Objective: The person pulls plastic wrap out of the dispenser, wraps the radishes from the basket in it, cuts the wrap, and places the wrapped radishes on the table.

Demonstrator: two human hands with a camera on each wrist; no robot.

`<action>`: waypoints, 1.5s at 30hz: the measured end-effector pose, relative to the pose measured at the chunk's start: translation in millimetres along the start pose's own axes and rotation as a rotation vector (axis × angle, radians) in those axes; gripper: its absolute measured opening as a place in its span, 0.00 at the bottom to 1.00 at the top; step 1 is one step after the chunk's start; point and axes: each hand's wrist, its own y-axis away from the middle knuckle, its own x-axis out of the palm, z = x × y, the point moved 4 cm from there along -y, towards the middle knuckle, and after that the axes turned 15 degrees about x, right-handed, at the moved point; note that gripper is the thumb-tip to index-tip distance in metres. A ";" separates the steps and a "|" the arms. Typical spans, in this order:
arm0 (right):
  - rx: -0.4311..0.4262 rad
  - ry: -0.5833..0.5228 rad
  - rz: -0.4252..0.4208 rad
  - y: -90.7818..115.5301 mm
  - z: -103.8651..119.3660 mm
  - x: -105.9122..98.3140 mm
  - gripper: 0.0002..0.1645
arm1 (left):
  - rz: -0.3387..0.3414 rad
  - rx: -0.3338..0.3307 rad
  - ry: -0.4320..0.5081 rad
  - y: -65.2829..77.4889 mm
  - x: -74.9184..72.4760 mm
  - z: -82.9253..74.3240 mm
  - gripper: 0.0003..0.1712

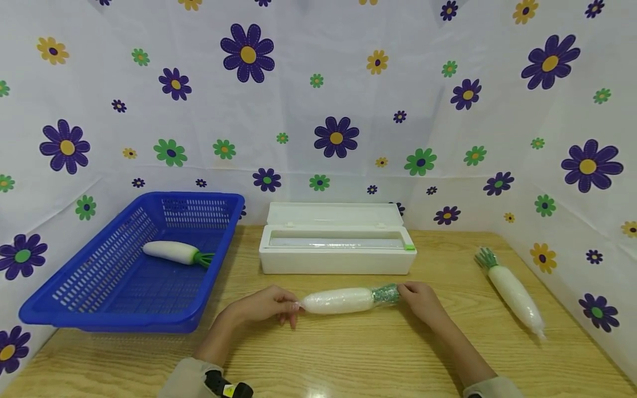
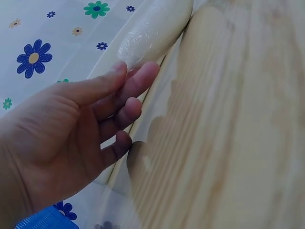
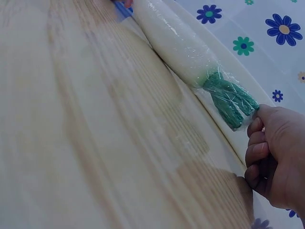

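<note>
both forearms (image 1: 219, 334) reach over the table (image 1: 318, 359) toward the front of the box (image 1: 334, 261), so that the hands face each other. the left hand (image 1: 269, 304), before the left part of the box, has a narrow grip: thumb and forefinger pinch the film (image 2: 136, 47) at the tip of the wrapped radish (image 1: 338, 301), and its other fingers are loosely bent. the right hand (image 1: 418, 298), before the right end of the box, also grips narrowly: thumb and forefinger pinch the film at the leaf end, the other fingers folded inward. the wrapped radish is between the hands, just in front of the box and along its length; whether it touches the table, i cannot tell. well to the right of the box, a second wrapped radish (image 1: 515, 298) lies aslant. to the left of the box stands the basket (image 1: 124, 322), with a bare radish (image 1: 169, 251) inside. the box has its lid (image 1: 338, 213) raised, and behind it hangs the flowered cloth (image 1: 298, 110).
</note>
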 end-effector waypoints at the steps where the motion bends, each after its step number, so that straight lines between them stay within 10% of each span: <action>1: 0.005 0.001 -0.002 -0.2 -0.3 -0.1 0.23 | -0.010 0.005 -0.005 0.0 -0.3 -0.2 0.14; 13: 0.003 0.004 0.013 0.2 -3.9 -0.3 0.25 | -0.138 -0.029 -0.253 -4.3 -3.5 -8.8 0.15; 30: -0.099 -0.213 0.104 0.0 0.3 4.5 0.08 | -0.178 -0.052 -0.276 -2.5 -7.6 -3.7 0.15; 45: -0.226 -0.001 -0.066 -1.4 0.6 0.6 0.06 | -0.211 -0.087 -0.013 6.0 -13.5 6.2 0.15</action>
